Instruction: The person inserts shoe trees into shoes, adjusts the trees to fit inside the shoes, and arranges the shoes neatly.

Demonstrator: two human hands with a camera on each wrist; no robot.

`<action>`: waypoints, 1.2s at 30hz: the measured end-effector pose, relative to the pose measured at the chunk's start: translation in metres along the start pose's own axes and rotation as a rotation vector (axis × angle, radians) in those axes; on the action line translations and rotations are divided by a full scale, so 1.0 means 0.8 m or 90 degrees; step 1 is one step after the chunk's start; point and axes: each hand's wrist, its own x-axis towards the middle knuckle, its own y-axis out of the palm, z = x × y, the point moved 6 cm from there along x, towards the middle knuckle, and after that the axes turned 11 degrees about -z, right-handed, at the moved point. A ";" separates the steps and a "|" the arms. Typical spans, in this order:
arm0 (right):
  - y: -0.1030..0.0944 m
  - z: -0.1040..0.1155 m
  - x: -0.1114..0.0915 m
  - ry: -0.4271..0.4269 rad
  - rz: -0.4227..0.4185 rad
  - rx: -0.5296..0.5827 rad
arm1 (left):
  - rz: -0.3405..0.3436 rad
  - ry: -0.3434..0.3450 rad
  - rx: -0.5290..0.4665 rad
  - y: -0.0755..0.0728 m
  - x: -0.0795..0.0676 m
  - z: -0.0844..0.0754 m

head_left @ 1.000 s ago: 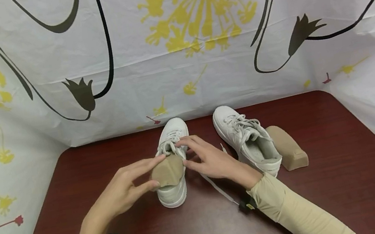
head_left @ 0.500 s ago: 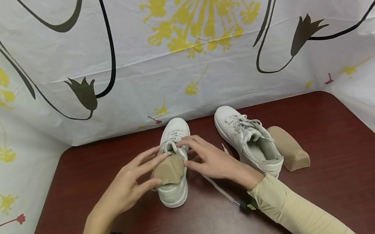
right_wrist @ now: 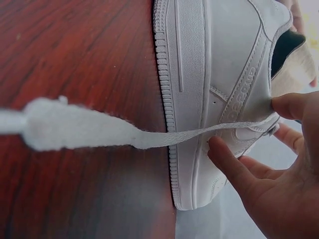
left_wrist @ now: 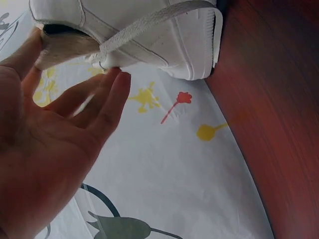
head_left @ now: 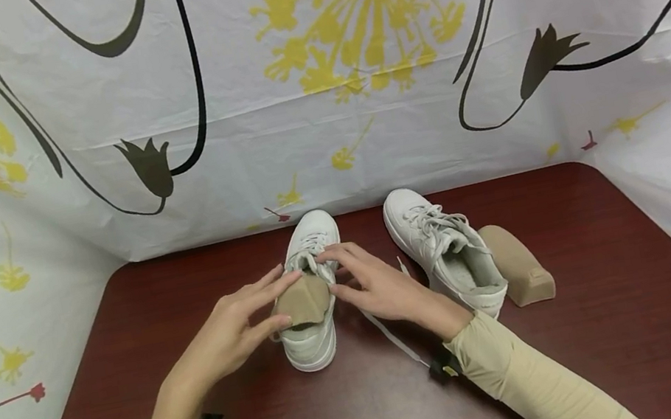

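Beige rounded insert (head_left: 306,300), pinched by left hand (head_left: 229,331), in mouth of white lace-up sneaker (head_left: 311,349); I see right hand (head_left: 379,288) holding its side.

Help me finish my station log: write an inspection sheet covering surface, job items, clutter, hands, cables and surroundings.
Surface: dark red, wood-grained table.
Job items: white left-side shoe with a beige piece in its opening; second beige piece beside the white right-side shoe.
Clutter: nothing seen beyond a loose lace running from the left-side shoe toward the right wrist.
Left hand: holds the beige piece between thumb and fingers.
Right hand: fingers touch the left-side shoe.
Cables: nothing seen.
Surroundings: white sheet with yellow, dark and red flower prints, behind and at both sides.
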 end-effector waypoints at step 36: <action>0.001 0.000 0.001 0.001 -0.004 0.000 | -0.068 0.018 0.044 0.013 0.011 0.008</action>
